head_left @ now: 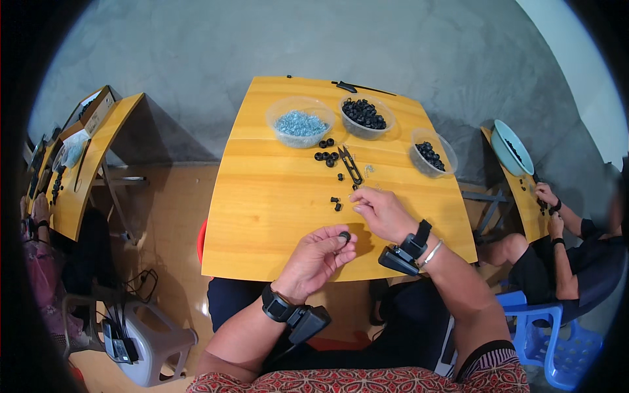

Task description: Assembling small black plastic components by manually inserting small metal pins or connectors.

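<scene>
My left hand [314, 255] is closed on a small round black plastic part [344, 236], held between thumb and fingertips above the near edge of the table. Farther up and to the right, my right hand [383, 213] is bent low over the tabletop, its fingers curled together at the tips. Whatever its fingertips hold is too small to make out. Just beyond them lie black thread snips [350, 165] and a few tiny clear pieces [369, 170]. Two small black parts [337, 204] rest left of my right fingertips, and several round black parts [327, 157] sit beside the snips.
On the yellow wooden table [262, 209] stand a clear bowl of light-blue pieces [300, 123], a bowl of black parts [364, 114] and a smaller tub of black parts [430, 157]. A black tool [345, 86] lies at the far edge. People work at side tables left and right.
</scene>
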Demonstrator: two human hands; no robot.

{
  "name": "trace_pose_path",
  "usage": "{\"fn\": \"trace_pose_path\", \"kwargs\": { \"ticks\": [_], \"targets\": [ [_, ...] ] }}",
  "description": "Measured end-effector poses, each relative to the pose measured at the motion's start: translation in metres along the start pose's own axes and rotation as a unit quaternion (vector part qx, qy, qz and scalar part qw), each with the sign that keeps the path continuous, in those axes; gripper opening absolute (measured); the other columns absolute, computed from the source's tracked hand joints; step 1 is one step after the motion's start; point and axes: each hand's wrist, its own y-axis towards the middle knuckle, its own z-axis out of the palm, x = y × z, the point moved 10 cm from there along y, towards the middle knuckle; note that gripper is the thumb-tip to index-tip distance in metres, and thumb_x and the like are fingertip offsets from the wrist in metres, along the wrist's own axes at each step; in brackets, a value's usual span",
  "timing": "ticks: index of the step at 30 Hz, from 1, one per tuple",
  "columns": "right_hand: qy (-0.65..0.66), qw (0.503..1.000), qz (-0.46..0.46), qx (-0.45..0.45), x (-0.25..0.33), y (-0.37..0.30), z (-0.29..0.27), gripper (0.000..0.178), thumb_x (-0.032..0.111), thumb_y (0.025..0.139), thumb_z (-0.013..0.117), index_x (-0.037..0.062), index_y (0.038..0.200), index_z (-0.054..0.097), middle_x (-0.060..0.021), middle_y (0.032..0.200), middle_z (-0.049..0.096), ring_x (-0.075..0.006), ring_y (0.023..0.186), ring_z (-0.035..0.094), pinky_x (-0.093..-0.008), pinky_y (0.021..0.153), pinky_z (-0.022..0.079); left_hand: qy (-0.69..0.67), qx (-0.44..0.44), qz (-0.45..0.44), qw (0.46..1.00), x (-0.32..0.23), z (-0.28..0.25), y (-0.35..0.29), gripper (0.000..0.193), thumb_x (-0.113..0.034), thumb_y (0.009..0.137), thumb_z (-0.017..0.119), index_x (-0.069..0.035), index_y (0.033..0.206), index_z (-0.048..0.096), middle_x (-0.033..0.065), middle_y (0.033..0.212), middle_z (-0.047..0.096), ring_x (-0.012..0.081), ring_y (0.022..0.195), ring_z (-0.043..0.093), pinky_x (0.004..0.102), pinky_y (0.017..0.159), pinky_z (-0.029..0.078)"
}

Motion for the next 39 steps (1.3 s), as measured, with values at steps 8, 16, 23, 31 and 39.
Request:
{"fn": "trace_pose_path", "kwargs": {
  "ticks": [8, 16, 23, 31, 39],
  "targets": [
    [-0.047, 0.998, 0.037, 0.018, -0.025, 0.019, 0.003, 0.014, 0.005, 0.076, 0.054, 0.0031, 0.09, 0.056, -0.0163, 0.078, 0.06, -0.0298, 0.073, 0.06, -0.0335, 0.065, 0.047, -0.003, 0.036, 0.004, 0.999, -0.003, 0.001, -0.003, 0.022, -0.007, 0.087, 0.048, 0.001, 0.107, 0.051, 0.0088, 0.088, 0.059, 0.0131, 0.072, 0.058, 0.0261, 0.067, 0.052],
    [-0.16, 0.981, 0.035, 0.101, -0.02, 0.02, 0.019, 0.009, 0.01, 0.077, 0.053, 0.0075, 0.085, 0.056, -0.0134, 0.077, 0.059, -0.0323, 0.075, 0.057, -0.0409, 0.065, 0.044, 0.025, 0.056, 0.004, 0.998, 0.001, 0.004, 0.001, 0.024, -0.014, 0.088, 0.049, 0.001, 0.107, 0.052, 0.0064, 0.085, 0.058, 0.0116, 0.069, 0.057, 0.0256, 0.066, 0.051],
    [-0.139, 0.988, 0.008, 0.069, -0.023, 0.015, 0.012, 0.01, 0.01, 0.076, 0.055, 0.0068, 0.085, 0.056, -0.0136, 0.076, 0.058, -0.0323, 0.072, 0.056, -0.0396, 0.064, 0.044, -0.016, 0.096, 0.023, 0.995, -0.003, 0.012, 0.002, 0.023, -0.012, 0.089, 0.046, 0.002, 0.107, 0.052, 0.0044, 0.078, 0.054, 0.0107, 0.066, 0.054, 0.0257, 0.068, 0.051],
    [-0.088, 0.994, 0.004, 0.061, -0.028, 0.01, 0.002, 0.02, 0.006, 0.074, 0.057, 0.006, 0.094, 0.053, -0.0143, 0.076, 0.057, -0.032, 0.073, 0.056, -0.037, 0.065, 0.045, -0.003, 0.064, 0.031, 0.997, -0.002, 0.009, 0.002, 0.024, -0.01, 0.089, 0.045, 0.003, 0.108, 0.051, 0.0065, 0.08, 0.055, 0.0115, 0.067, 0.054, 0.0272, 0.069, 0.051],
    [-0.123, 0.986, 0.036, 0.103, -0.032, 0.015, 0.016, 0.01, 0.008, 0.076, 0.055, 0.005, 0.085, 0.053, -0.0145, 0.074, 0.058, -0.0334, 0.072, 0.056, -0.0382, 0.063, 0.045, 0.011, 0.088, 0.036, 0.995, -0.002, 0.009, 0.003, 0.024, -0.011, 0.089, 0.047, 0.002, 0.108, 0.052, 0.0053, 0.082, 0.055, 0.0108, 0.068, 0.053, 0.0273, 0.07, 0.051]
  ]
}}
